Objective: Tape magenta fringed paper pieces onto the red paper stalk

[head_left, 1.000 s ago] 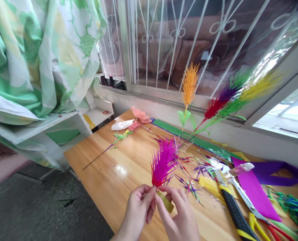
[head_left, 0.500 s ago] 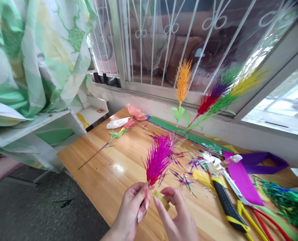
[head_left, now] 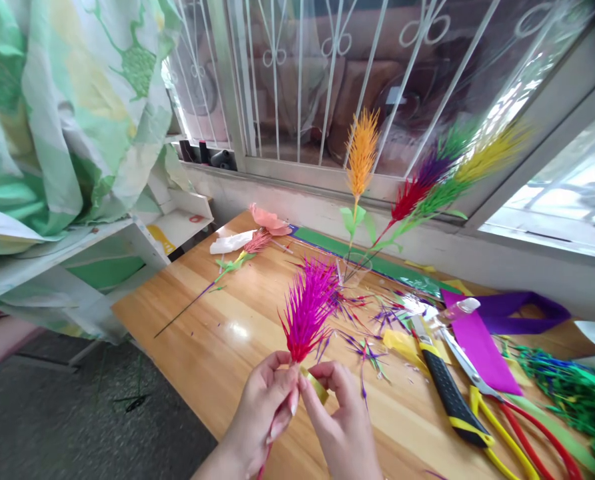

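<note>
Head view: both hands worked near the front edge of the glossy wooden table [head_left: 212,347], bare board open to their left.
Left hand [head_left: 265,410] pinched the spiky magenta paper plume [head_left: 307,310] upright by its base; right hand [head_left: 340,417], apart half a second earlier, had closed in, pressing a yellow-green tape strip [head_left: 315,385] there.

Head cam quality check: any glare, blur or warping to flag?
Head view: daylight from the window blows out the right pane; a glare spot on the table; grille bars bow from wide-angle warp; green paper fringe at right edge smeared; pink paper plume and both hands sharp.
</note>
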Tool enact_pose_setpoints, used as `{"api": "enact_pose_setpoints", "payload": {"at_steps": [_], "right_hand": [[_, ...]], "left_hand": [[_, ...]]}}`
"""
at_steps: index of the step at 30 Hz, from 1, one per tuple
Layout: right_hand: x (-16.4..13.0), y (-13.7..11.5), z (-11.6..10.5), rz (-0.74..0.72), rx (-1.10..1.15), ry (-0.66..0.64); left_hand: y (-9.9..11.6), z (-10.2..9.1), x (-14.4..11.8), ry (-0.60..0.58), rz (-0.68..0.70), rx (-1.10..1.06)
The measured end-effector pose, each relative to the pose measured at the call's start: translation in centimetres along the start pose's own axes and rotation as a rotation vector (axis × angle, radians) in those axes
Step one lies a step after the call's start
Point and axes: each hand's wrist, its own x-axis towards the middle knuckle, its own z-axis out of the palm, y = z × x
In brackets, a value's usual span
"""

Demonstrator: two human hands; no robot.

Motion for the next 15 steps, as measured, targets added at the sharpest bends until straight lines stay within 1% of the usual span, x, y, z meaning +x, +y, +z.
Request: {"api": "enact_pose_setpoints", "payload": {"at_steps": [3, 8, 15], "right_hand": [[-0.06, -0.46, -0.21, -0.013, -0.016, -0.005], [-0.32, -0.63, -0.56, -0.041, -0.016, -0.027], [-0.68, -0.22, -0.65, -0.022, 0.021, 0.017]], "left_hand": [[-0.07, -0.35, 0.14, 0.036, -0.002, 0.027], [-0.16, -0.6, 0.3, 0.081, 0.038, 0.05], [-0.07, -0.28, 0.27, 0.008, -0.05, -0.002]]}}
